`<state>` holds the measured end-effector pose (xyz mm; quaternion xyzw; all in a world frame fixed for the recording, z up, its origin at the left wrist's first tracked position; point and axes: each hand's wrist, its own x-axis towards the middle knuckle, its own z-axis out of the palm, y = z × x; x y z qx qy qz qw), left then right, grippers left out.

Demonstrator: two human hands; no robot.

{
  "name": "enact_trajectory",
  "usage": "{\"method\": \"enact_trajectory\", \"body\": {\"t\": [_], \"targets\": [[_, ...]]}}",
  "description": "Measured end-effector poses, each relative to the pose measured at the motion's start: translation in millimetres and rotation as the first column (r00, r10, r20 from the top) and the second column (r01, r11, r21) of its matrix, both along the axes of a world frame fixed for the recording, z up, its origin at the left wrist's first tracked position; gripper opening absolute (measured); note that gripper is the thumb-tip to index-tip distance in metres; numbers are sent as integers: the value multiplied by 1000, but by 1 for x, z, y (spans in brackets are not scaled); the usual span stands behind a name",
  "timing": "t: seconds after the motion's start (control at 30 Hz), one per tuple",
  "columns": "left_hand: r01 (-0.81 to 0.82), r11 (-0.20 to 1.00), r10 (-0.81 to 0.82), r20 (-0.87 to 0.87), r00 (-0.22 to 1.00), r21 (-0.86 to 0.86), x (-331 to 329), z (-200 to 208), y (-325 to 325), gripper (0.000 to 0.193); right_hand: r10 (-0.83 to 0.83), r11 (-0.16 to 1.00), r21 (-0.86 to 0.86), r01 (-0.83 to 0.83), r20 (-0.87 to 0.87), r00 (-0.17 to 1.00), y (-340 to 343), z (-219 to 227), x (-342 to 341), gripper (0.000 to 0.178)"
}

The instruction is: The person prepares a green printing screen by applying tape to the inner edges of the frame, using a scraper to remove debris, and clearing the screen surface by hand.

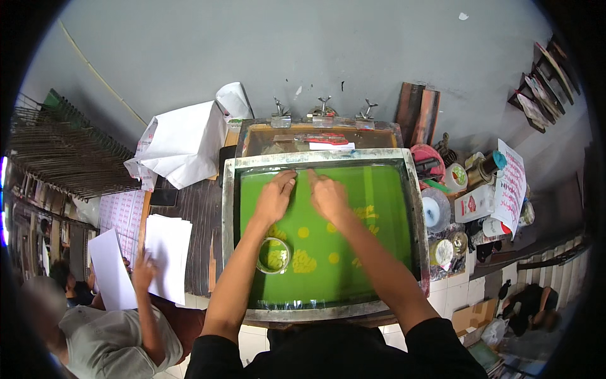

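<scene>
Your framed green screen (228,215) lies in the middle of the dark table (201,211), one tape roll (273,271) resting inside it on the near left. Your left hand (275,196) and right hand (328,197) meet its far edge side by side, fingers bent, the right index finger stretched out; you cannot tell from here whether either pinches anything. Beyond stand three metal clamps (324,111) before a grey wall (284,50), two boards (425,117) leaning at their right. Left are one white bag (186,139), one phone (163,198) and one seated co-worker (120,344) handling paper (167,256); pale tiles (456,297) floor the room.
</scene>
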<state>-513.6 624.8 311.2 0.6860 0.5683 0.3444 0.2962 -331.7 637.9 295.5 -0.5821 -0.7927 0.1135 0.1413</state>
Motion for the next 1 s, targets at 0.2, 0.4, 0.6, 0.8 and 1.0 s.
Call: {"method": "enact_trajectory", "body": {"t": [0.2,0.4,0.6,0.8,1.0], "targets": [[-237,944,270,120,955,-231,-27,2,-12,33,-242,970,14,244,-57,969,-3,5,87,30],[-452,865,488,161,858,-217,-35,11,-19,37,-460,881,-36,472,171,871,20,2,163,35],[-488,826,533,107,839,-281,-40,7,-15,47,-491,858,-87,505,144,859,26,-3,163,52],[-370,914,398,-204,894,165,-54,29,-26,62,-349,888,232,397,-222,911,-4,-4,113,50],[-134,908,397,-715,575,397,-69,13,26,79,368,897,311,-314,-133,920,-17,-9,-66,45]]}}
